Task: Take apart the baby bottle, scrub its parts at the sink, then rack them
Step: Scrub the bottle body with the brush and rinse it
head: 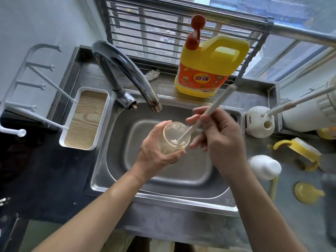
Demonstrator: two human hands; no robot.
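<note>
Clear bottle body [175, 138] tipped mouth-up over the sink [163, 180], left hand [156, 153] wrapped round it. Right hand [216, 131] pinches the white brush handle [209, 110], brush end down inside, seemingly at the bottom. Yellow handled collar [300, 151] lies on the counter [291, 211] right; drying rack [85, 117] sits left.
</note>
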